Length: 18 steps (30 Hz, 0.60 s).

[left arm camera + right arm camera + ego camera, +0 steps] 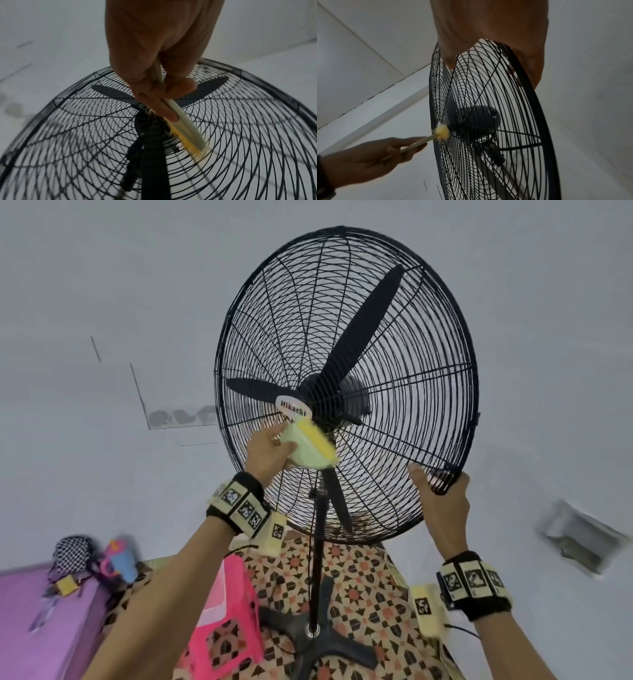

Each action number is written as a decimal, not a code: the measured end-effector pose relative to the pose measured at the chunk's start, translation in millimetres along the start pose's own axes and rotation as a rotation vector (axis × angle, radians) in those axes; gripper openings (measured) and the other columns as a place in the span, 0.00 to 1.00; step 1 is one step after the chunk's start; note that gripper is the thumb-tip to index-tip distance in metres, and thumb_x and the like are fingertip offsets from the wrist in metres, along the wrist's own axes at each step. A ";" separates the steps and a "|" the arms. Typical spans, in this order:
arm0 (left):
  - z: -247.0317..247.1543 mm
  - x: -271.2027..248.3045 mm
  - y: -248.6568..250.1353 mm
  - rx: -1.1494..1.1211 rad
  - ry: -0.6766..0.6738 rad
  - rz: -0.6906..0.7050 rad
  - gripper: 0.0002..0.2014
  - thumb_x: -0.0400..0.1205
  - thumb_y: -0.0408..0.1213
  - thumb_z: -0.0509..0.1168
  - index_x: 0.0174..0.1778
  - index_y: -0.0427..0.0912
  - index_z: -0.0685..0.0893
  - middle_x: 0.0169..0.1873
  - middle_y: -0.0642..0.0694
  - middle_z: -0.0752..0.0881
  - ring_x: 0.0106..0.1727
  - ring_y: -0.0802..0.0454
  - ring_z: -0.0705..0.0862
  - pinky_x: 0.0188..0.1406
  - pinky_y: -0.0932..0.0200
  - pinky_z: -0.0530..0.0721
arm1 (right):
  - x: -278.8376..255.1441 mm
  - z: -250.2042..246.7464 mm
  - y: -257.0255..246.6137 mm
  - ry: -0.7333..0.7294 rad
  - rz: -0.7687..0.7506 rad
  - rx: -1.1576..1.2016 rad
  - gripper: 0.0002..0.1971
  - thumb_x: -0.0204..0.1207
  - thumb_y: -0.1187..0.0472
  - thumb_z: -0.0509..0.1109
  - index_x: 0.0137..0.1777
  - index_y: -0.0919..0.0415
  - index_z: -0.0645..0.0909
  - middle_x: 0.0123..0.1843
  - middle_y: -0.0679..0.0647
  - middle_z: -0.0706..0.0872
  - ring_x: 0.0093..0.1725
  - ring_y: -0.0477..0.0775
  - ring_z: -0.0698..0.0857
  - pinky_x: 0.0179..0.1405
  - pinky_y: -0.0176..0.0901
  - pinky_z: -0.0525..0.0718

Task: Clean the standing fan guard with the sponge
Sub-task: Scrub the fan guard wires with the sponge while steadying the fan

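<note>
Both wrists carry marker bands. Left hand (pixel 270 451) grips the sponge (pixel 313 448), its yellow face pressed on the fan guard (pixel 346 385) just below the centre badge (pixel 293 408). Right hand (pixel 440 501) clasps the guard's lower right rim, thumb on the front wires. Pink stool (pixel 222 621) stands beside the fan base (pixel 315 635).

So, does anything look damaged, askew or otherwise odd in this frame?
One oddity: the pale green plastic tool with yellow bristles in the left hand looks like a brush, not a sponge. The right hand grips the black wire fan guard at its lower rim. No damage stands out.
</note>
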State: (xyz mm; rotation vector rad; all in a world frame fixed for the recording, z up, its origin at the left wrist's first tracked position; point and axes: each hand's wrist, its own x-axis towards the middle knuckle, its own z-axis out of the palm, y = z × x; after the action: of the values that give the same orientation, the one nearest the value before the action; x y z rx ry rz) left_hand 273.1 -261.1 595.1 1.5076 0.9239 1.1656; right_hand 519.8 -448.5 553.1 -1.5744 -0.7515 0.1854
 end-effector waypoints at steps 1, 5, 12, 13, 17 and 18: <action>-0.3 -2.0 -3.2 0.009 -0.001 -0.009 0.31 0.84 0.23 0.70 0.85 0.39 0.74 0.71 0.31 0.82 0.32 0.52 0.88 0.26 0.63 0.87 | 0.9 -0.2 -1.0 -0.004 0.004 -0.006 0.44 0.69 0.28 0.77 0.76 0.54 0.70 0.67 0.50 0.84 0.65 0.55 0.84 0.70 0.53 0.82; 0.6 -7.2 4.8 -0.198 -0.044 0.008 0.22 0.85 0.22 0.69 0.76 0.39 0.80 0.71 0.34 0.79 0.58 0.38 0.89 0.39 0.60 0.93 | -0.3 -0.2 0.0 -0.017 -0.004 -0.026 0.42 0.69 0.27 0.77 0.74 0.53 0.71 0.66 0.49 0.84 0.64 0.55 0.84 0.69 0.52 0.81; -12.6 -18.7 25.3 -0.592 -0.461 -0.107 0.47 0.51 0.46 0.91 0.65 0.32 0.82 0.67 0.36 0.83 0.62 0.40 0.89 0.51 0.59 0.93 | -1.7 0.3 1.1 -0.023 0.015 -0.013 0.42 0.69 0.27 0.76 0.75 0.51 0.69 0.68 0.49 0.83 0.67 0.55 0.83 0.69 0.50 0.80; -17.8 -16.8 21.6 -0.574 -0.525 -0.103 0.49 0.52 0.44 0.90 0.69 0.34 0.80 0.68 0.37 0.83 0.61 0.43 0.90 0.55 0.60 0.92 | -1.7 0.2 -0.5 -0.029 0.017 -0.012 0.41 0.69 0.28 0.77 0.74 0.51 0.69 0.68 0.49 0.83 0.66 0.54 0.83 0.68 0.49 0.80; -29.1 -11.5 17.0 -0.276 -0.614 -0.058 0.59 0.66 0.31 0.87 0.90 0.38 0.58 0.79 0.36 0.75 0.70 0.50 0.88 0.61 0.61 0.88 | -2.2 -0.1 -1.0 -0.033 0.015 -0.003 0.43 0.70 0.29 0.76 0.77 0.53 0.69 0.68 0.50 0.83 0.66 0.54 0.83 0.67 0.48 0.80; -28.3 -12.1 18.3 -0.199 -0.619 -0.026 0.57 0.71 0.26 0.82 0.92 0.38 0.52 0.79 0.35 0.76 0.69 0.50 0.89 0.61 0.61 0.87 | -2.7 -0.2 -0.9 -0.028 0.016 0.002 0.43 0.70 0.29 0.76 0.78 0.53 0.69 0.69 0.50 0.83 0.66 0.54 0.83 0.66 0.48 0.80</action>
State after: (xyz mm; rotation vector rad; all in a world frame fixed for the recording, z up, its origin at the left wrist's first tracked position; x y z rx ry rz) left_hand 242.7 -269.9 611.8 1.5501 0.3921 0.6754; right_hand 517.5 -450.2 553.1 -1.5793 -0.7605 0.2195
